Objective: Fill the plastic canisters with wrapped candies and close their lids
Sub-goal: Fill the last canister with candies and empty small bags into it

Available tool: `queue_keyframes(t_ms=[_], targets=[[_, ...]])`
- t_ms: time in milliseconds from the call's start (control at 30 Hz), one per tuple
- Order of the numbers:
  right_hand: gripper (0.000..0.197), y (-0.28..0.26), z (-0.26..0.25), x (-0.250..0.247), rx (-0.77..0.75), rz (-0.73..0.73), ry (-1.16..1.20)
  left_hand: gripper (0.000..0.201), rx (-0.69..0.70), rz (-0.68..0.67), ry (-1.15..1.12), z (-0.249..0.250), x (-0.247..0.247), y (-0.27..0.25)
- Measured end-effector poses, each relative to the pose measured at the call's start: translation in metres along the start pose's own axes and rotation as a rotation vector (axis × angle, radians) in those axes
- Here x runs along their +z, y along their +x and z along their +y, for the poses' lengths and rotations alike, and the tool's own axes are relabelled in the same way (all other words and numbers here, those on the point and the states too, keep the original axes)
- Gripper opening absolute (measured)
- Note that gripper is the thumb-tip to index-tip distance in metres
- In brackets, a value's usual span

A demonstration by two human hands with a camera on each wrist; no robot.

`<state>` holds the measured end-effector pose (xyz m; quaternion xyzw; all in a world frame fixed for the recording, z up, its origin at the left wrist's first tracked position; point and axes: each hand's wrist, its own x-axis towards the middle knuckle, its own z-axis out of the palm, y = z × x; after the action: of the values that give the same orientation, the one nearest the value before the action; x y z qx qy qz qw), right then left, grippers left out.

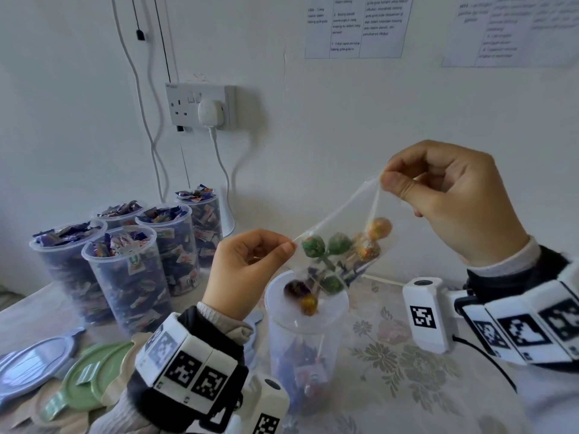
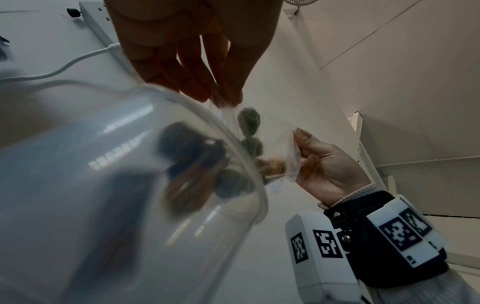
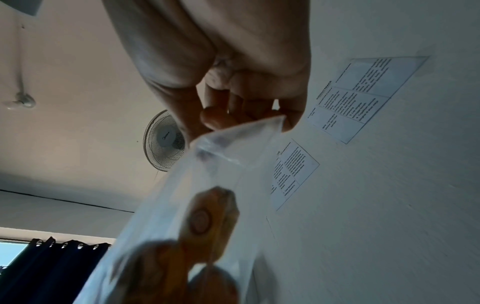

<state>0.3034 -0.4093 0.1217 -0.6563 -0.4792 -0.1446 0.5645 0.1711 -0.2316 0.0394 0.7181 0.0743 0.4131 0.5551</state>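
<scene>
A clear plastic bag (image 1: 351, 220) of wrapped lollipops (image 1: 340, 244) hangs tilted over an open clear canister (image 1: 305, 336) in the middle of the table. My left hand (image 1: 250, 270) pinches the bag's lower corner; my right hand (image 1: 445, 195) pinches its upper corner, higher and to the right. Lollipops spill from the bag's mouth at the canister's rim, and some candies lie at the canister's bottom. In the left wrist view the canister (image 2: 124, 185) fills the foreground, with the bag (image 2: 283, 148) held between both hands. The right wrist view shows the bag (image 3: 207, 195) hanging from my fingers (image 3: 215, 117).
Several open canisters (image 1: 125, 270) full of wrapped candies stand at the back left. Loose lids, blue (image 1: 34, 364) and green (image 1: 91, 374), lie at the front left. A wall socket (image 1: 200, 106) with a plugged cable is behind. The flowered tablecloth (image 1: 407, 380) lies to the right.
</scene>
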Motion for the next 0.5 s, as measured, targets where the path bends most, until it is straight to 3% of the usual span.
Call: queue_keyframes(t_ms=[500], targets=[[0.017,0.0060,-0.0058,0.0014,-0.032,-0.045,-0.021,0.012,0.009,-0.002,-0.014,0.0004,0.0015,0.0008]])
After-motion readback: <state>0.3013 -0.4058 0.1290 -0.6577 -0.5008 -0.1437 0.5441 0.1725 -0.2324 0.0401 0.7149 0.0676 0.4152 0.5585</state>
